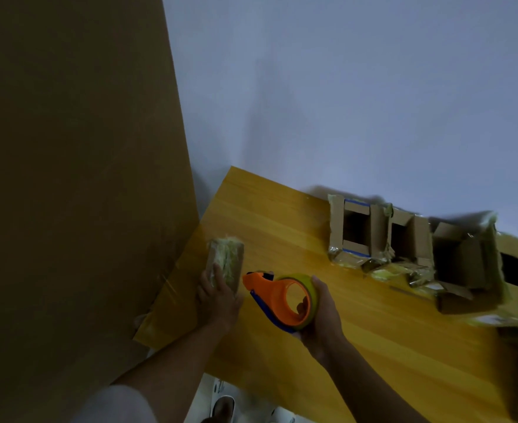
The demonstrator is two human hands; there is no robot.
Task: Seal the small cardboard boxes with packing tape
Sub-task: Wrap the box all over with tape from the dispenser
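Small closed box (225, 262) lying on the yellow table (373, 346) near its left edge, long axis running away from the body and a little rightward, far end pointing toward the wall (343, 87). Top face covered with wrinkled, yellowish tape along that same axis. Near end pinned under the straight fingers of the left hand (218, 296), laid flat and close together on the top face, not curled round anything.

Just right of those fingers, apart from the box: orange tape dispenser (282, 300), cutter nose pointing left toward the box's near end, roll facing up. Gripped by the right hand (320, 312), fingers curled over the roll's rim, thumb tip showing inside the core.

Step in hand, by judgement: sealing this box, or finishing another strip over it. Next move likely calls for bringing the nose onto the box end, then pulling along the long axis while holding the box steady.

Farther right of the dispenser hand, well apart: row of open boxes (404, 236), flaps up, not yet sealed, loose tape scraps at their feet. Left of the box hand, a big brown board (68, 178) leaning upright.
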